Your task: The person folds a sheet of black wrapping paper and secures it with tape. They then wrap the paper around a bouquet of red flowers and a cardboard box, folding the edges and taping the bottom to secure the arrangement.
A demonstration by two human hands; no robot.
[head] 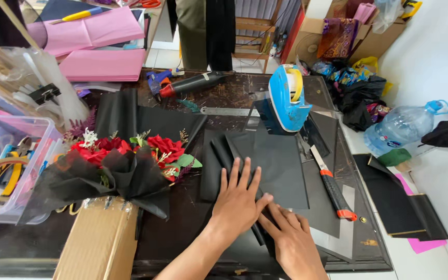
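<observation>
Flat, both hands' fingers [245,173] press the black paper [273,166].

Black paper sheets [273,166] lie fanned flat on the dark table [182,228]

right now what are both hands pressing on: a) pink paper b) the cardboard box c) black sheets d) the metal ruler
c: the left hand lies flat and the right hand rests beside it, both on the stacked black sheets on the table; nothing is gripped.
</observation>
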